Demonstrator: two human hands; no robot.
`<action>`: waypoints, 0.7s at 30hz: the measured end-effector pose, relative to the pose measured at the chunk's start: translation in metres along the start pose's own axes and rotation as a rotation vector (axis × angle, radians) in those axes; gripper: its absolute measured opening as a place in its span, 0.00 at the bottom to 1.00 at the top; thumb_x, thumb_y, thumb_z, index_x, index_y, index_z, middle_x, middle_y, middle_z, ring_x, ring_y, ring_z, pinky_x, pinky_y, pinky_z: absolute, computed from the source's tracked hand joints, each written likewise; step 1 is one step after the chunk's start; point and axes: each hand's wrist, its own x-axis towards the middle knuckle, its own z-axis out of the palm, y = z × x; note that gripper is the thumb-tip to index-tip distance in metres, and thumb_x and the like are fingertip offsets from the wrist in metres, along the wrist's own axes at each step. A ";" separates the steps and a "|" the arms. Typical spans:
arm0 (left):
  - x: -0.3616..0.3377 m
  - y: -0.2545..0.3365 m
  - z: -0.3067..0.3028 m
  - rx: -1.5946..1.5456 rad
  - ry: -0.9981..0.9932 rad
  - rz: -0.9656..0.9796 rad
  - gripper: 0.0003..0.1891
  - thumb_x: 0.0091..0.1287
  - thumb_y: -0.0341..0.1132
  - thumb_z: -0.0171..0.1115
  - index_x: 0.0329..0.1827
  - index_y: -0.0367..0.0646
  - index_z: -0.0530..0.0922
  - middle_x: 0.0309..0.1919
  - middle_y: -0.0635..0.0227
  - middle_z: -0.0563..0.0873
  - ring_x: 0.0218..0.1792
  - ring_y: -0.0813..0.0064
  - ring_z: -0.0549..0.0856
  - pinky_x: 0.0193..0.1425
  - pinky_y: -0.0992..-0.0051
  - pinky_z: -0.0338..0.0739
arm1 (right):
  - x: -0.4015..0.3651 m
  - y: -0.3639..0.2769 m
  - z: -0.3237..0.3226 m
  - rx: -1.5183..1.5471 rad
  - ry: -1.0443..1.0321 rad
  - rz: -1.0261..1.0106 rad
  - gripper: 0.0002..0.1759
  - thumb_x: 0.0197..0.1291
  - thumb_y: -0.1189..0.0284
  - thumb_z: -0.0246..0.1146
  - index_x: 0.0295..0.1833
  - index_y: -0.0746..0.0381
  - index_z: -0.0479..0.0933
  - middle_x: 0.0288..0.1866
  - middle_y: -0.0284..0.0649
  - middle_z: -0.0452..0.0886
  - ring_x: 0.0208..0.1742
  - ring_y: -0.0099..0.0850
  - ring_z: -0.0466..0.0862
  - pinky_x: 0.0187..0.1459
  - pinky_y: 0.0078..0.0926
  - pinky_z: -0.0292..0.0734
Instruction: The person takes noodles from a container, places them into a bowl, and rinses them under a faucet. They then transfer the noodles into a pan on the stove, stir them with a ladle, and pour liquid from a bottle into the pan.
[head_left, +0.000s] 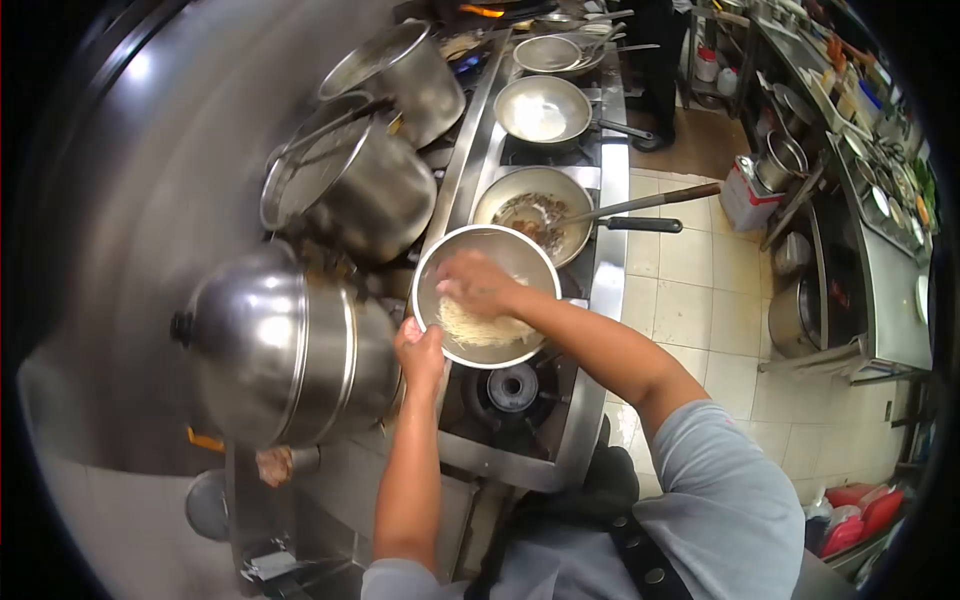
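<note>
My left hand [420, 355] is closed on the near-left rim of a metal bowl [545, 285], thumb up against the edge. Pale thin strands [480, 327], looking like noodles or shreds, lie in the bottom of the bowl. Inside the bowl, over the strands, is my right hand [478, 283]; its fingers are blurred, so what they hold cannot be made out. Just beyond the bowl sits a frying pan [490, 200] with brownish bits in liquid and a long-handled utensil [650, 200] resting in it.
A bare gas burner [513, 387] shows below the bowl. Another frying pan [543, 110] stands farther along the stove. At left are a large domed steamer pot [250, 340] and tall stockpots [375, 190]. A person in dark clothes [655, 70] stands at the far end. Shelving [890, 320] lines the right.
</note>
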 end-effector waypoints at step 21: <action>0.178 0.008 0.142 0.976 0.044 0.638 0.07 0.54 0.27 0.54 0.21 0.35 0.67 0.17 0.51 0.74 0.19 0.56 0.74 0.28 0.63 0.69 | 0.081 0.164 -0.016 -0.419 -0.481 0.045 0.25 0.55 0.63 0.62 0.60 0.50 0.71 0.65 0.38 0.66 0.67 0.39 0.67 0.60 0.54 0.63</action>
